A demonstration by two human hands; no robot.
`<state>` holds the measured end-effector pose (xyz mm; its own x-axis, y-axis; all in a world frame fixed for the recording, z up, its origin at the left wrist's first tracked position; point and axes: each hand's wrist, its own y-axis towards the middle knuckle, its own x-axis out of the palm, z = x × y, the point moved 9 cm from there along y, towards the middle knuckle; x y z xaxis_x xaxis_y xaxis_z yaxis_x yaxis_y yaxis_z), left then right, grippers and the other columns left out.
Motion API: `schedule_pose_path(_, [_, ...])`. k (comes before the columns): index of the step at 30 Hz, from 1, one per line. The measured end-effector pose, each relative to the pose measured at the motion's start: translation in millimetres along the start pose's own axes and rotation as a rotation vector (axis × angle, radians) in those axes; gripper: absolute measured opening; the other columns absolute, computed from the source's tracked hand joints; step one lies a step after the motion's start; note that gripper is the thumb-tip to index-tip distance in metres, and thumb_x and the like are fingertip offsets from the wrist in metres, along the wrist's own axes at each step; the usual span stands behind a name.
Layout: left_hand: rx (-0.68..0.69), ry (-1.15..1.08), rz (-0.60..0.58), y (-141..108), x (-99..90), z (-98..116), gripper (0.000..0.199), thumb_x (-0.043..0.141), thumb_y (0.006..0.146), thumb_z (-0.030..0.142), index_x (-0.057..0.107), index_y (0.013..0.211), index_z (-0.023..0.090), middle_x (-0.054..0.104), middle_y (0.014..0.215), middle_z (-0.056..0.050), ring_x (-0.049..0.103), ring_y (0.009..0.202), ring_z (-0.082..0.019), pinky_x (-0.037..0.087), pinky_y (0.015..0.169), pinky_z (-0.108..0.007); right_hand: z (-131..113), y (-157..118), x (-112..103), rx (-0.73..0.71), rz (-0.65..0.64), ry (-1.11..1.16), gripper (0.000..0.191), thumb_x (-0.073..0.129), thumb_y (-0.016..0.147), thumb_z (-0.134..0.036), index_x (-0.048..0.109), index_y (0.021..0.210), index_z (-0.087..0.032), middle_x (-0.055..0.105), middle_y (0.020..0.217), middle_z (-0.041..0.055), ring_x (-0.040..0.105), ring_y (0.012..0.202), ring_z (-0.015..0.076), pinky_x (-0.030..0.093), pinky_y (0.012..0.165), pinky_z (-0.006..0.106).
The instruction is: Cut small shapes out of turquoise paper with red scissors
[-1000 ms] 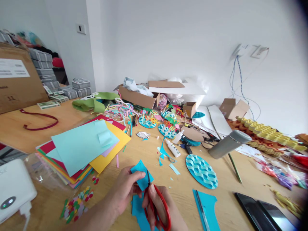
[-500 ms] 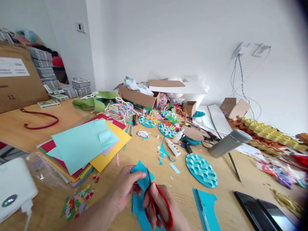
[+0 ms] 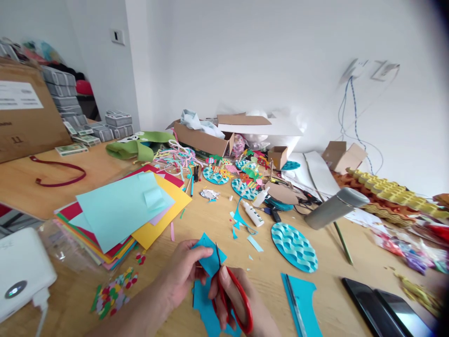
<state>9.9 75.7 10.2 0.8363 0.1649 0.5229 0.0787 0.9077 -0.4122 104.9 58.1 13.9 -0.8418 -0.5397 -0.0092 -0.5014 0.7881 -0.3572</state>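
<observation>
Between thumb and fingers, my left hand pinches a small piece of blue paper above the table. My right hand grips red-handled scissors, their dark blades lying across that piece near its right part. Under both hands lies a larger blue sheet, partly hidden by the fingers and the scissors. To the right, a pen rests on another blue sheet with a curved cut edge. A blue oval with wavy light-blue strips lies beyond my right hand.
Stacked coloured paper lies left, behind paper dots and a white power bank. Glue bottles and blue scraps sit ahead. A grey tumbler leans at right, with phones nearer and yellow egg trays behind.
Hands, paper and scissors hold almost the same pose, with the blades still across the small blue piece. The whole view has shifted very slightly.
</observation>
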Motion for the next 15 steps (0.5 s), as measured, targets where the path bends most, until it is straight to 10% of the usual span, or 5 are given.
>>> schedule_pose_path(15, [0.014, 0.148, 0.006, 4.3, -3.9, -1.9, 0.022, 0.068, 0.063, 0.033, 0.058, 0.061, 0.014, 0.055, 0.050, 0.001, 0.047, 0.044, -0.010, 0.033, 0.041, -0.021, 6.9, 4.1, 2.7, 0.020, -0.045, 0.067, 0.067, 0.042, 0.077, -0.079, 0.058, 0.073, -0.014, 0.050, 0.040, -0.0028, 0.033, 0.030, 0.0057, 0.025, 0.033, 0.017])
